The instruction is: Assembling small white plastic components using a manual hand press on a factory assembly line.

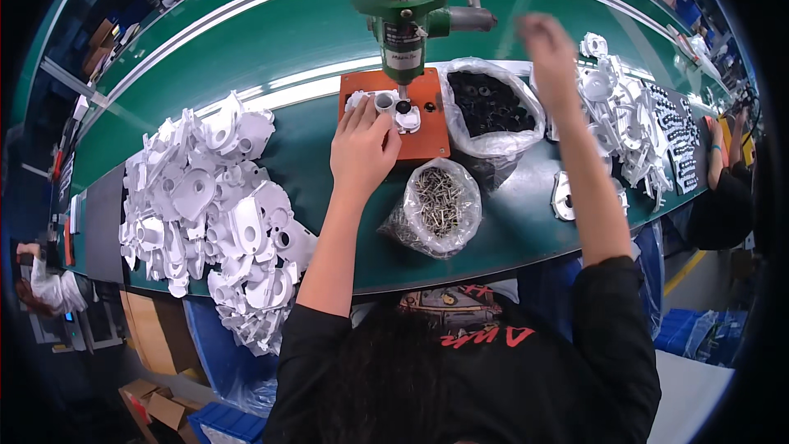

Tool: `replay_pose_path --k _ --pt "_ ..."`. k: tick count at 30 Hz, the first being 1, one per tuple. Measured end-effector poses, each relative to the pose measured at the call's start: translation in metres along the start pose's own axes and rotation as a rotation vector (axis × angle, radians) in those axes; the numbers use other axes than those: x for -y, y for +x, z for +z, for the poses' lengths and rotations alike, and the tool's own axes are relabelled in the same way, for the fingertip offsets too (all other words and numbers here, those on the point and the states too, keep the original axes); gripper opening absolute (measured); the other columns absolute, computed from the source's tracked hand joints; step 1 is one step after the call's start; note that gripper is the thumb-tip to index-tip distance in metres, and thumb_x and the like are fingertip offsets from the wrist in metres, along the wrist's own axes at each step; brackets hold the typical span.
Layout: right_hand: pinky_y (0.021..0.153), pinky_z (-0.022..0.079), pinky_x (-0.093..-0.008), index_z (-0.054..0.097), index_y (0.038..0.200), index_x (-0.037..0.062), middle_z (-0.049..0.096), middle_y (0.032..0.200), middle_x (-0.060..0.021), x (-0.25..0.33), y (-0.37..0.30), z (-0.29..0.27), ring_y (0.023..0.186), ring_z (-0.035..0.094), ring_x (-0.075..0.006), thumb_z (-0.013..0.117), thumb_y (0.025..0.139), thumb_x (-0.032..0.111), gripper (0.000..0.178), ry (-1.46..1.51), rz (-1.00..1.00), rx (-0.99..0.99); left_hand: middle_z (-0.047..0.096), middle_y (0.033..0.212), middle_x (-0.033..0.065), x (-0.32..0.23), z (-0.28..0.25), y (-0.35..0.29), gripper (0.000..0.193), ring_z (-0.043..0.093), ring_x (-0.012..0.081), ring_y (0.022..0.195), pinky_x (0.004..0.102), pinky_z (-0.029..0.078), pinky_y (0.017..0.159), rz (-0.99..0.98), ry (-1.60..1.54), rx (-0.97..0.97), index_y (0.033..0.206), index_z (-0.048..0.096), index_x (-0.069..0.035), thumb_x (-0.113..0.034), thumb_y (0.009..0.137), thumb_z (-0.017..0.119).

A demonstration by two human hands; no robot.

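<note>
White part (409,122) under press (403,41), long axis roughly left-right. Left hand (362,146) nearer, touching it, grip unclear; right hand (549,53) well right, blurred, can't tell.

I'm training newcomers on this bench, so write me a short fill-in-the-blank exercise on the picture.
1. The base below the green machine is coloured ____.
2. The hand touching the white part is the person's ____ one.
3. The bag right of the base holds pieces coloured ____.
4. The metal pins sit in a see-through plastic ____.

Missing words: orange; left; black; bag.
</note>
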State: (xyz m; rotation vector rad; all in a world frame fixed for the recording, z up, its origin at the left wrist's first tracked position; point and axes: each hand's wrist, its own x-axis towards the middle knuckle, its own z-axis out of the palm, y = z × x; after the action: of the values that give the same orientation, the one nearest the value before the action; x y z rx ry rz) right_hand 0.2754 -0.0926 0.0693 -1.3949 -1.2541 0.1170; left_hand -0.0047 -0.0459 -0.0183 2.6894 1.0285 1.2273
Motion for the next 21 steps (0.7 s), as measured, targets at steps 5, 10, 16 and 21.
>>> replay_pose_path --k 5,10,16,21 --pt "0.079 0.047 -0.0348 0.043 0.132 0.0078 0.056 0.113 -0.0106 0.027 0.151 0.021 0.099 0.054 -0.0194 0.06 0.087 0.034 0.055 0.293 -0.004 -0.054 0.062 0.112 0.0231 0.002 -0.008 0.001 0.013 0.059 0.0372 0.108 0.0465 0.044 0.096 0.004 -0.037 0.021 0.084 0.059 -0.002 -0.013 0.079 0.059" --pt "0.061 0.046 -0.0348 0.061 0.102 0.0058 0.059 0.084 -0.005 -0.047 0.293 0.023 0.076 0.055 -0.0182 0.064 0.084 0.028 0.028 0.376 0.043 0.107 0.061 0.114 0.024 -0.027 0.016 0.018 0.013 0.057 0.0365 0.111 0.0449 0.043 0.098 0.065 -0.142 0.012 0.084 0.059 -0.003 -0.014 0.08 0.059" --pt "0.045 0.041 -0.0328 0.06 0.074 0.0083 0.057 0.062 -0.006 0.064 0.247 0.075 0.05 0.05 -0.0173 0.061 0.079 0.03 0.022 0.499 0.209 0.077 0.061 0.115 0.0238 0.001 -0.006 -0.005 0.012 0.057 0.0361 0.112 0.0444 0.043 0.098 -0.017 -0.029 -0.004 0.084 0.06 -0.003 -0.014 0.08 0.059" --pt "0.05 0.049 -0.0346 0.055 0.073 0.0025 0.057 0.064 -0.0113 0.188 0.18 -0.018 0.054 0.057 -0.0246 0.04 0.096 0.033 0.041 0.799 -0.207 0.502 0.062 0.113 0.0239 -0.003 -0.003 0.0 0.011 0.058 0.0351 0.111 0.0446 0.044 0.096 0.031 0.023 -0.009 0.083 0.059 -0.004 -0.014 0.079 0.059"
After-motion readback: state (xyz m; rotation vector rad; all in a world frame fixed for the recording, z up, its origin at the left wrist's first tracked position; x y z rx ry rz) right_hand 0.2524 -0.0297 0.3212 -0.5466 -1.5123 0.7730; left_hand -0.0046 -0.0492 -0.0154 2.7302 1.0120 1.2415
